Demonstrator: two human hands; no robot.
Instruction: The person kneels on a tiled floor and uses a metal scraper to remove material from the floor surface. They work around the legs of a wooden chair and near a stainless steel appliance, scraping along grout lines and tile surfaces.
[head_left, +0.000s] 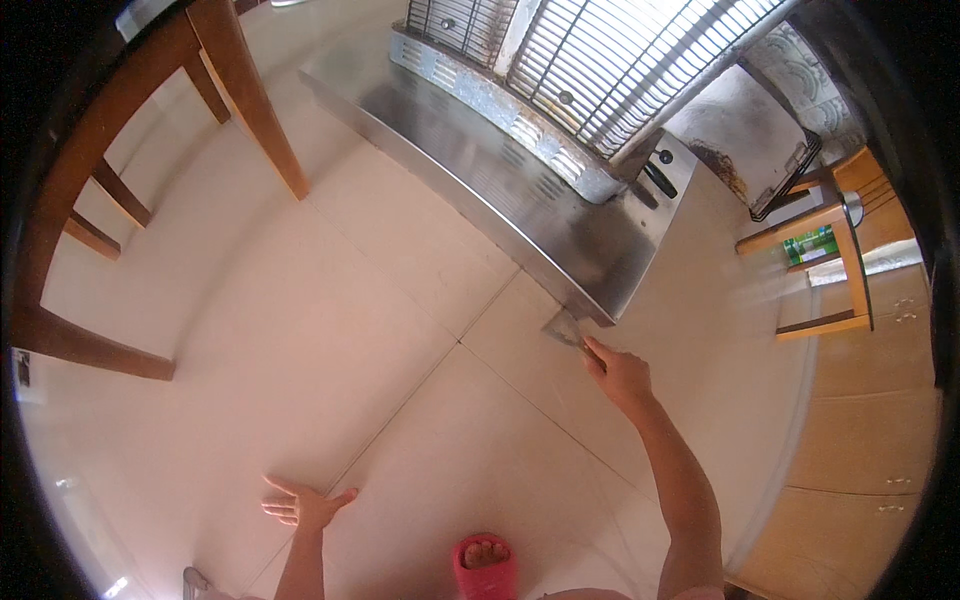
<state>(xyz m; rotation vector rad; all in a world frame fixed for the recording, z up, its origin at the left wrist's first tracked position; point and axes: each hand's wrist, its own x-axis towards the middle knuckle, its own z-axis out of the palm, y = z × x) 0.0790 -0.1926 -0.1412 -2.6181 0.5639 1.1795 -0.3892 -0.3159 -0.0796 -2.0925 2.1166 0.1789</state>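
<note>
My right hand (619, 375) grips the handle of a flat scraper (564, 328). The scraper's wide blade lies low at the front edge of a metal heater's base (525, 232), close to its near corner and the tiled floor (375, 330). Whether the blade touches the base or the floor, I cannot tell. My left hand (306, 506) holds nothing; its fingers are spread above the floor tiles, at the lower left. Above the base stands the wire grille (585, 75) of the heater, with a stained lower rim.
Wooden furniture legs (255, 112) stand at the upper left. A small wooden stool or rack (847, 262) and tan cabinets (862, 442) line the right side. A stained pale panel (739, 127) leans behind the heater. A pink slipper (486, 570) on a foot is at the bottom.
</note>
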